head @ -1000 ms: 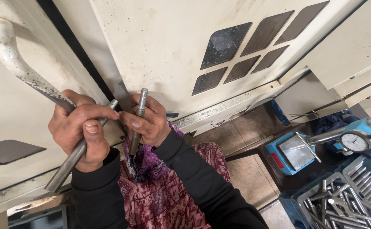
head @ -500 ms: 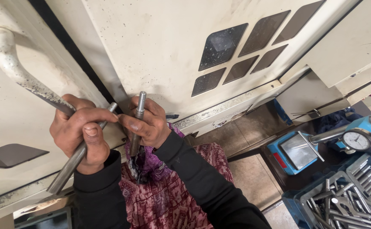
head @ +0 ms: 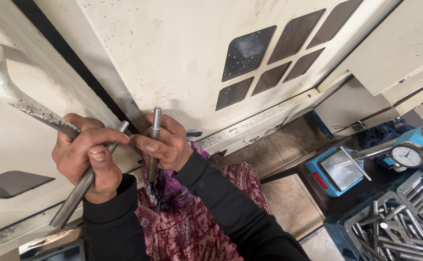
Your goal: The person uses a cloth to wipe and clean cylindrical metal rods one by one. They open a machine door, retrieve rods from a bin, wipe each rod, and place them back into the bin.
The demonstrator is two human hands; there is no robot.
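My left hand (head: 88,157) is wrapped around the long door handle (head: 8,92) of a cream machine door; the handle is white-painted at the top and worn to bare metal lower down. The tip of a thin metal rod (head: 123,127) pokes out between my left fingers. My right hand (head: 168,142) grips a grey steel pin (head: 156,118) upright, right beside the left hand, fingertips touching. A purple cloth (head: 165,191) hangs below the right hand, behind the pin's lower end.
The cream machine door has dark diamond-shaped windows (head: 264,58). At right, low down, stand a dial gauge (head: 407,155) on a blue stand, a blue base with a metal plate (head: 339,169) and a grey crate (head: 356,220) with several steel pins. Patterned maroon clothing (head: 197,227) is below my arms.
Both hands keep their grips on the handle and the pin. The view has shifted slightly; nothing else has visibly moved.
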